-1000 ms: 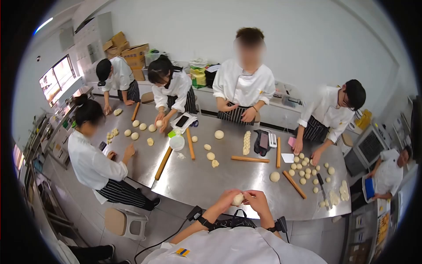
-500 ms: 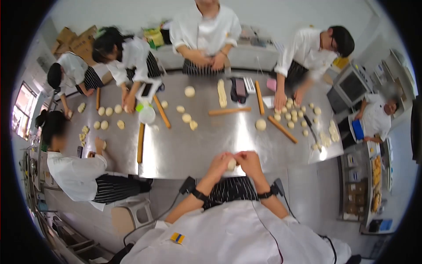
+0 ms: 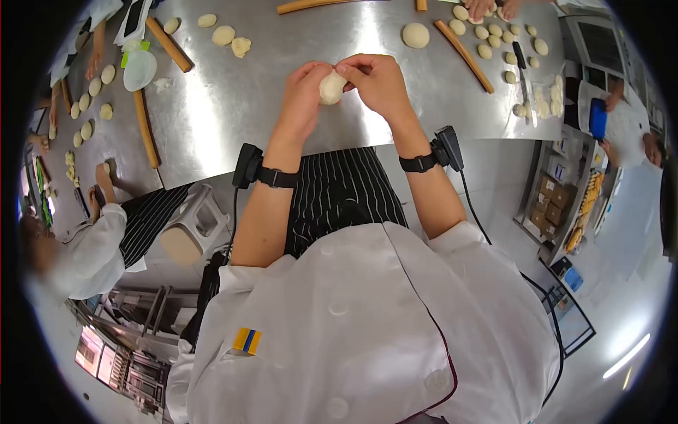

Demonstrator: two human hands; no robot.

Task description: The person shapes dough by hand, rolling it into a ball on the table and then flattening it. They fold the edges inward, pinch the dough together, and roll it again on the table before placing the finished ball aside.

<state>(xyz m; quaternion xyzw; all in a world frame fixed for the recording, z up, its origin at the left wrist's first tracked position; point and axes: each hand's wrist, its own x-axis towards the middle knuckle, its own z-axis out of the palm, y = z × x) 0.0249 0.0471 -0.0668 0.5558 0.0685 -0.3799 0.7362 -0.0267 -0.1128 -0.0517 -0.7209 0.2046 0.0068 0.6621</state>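
Observation:
A pale dough ball (image 3: 330, 92) is held above the near part of the steel table (image 3: 247, 92), between my two hands. My left hand (image 3: 305, 93) is closed round its left side, with bent fingers at the top. From the right, my right hand (image 3: 376, 81) pinches the dough's upper edge with thumb and fingers. The fingertips of both hands nearly meet there, and part of the dough is hidden behind them. Beyond my hands, to the right, lies a larger smooth dough ball (image 3: 415, 35).
Rolling pins lie to the right (image 3: 464, 56) and left (image 3: 146, 131). A long knife (image 3: 524, 81) rests among small dough pieces at right. A translucent bowl (image 3: 140, 71) stands at left. Co-workers' hands (image 3: 482, 8) work at the far side. A stool (image 3: 194, 226) stands at lower left.
The view has tilted downward, so my hands and the table sit higher and look larger. The dough ball stays between my hands, more of it showing now.

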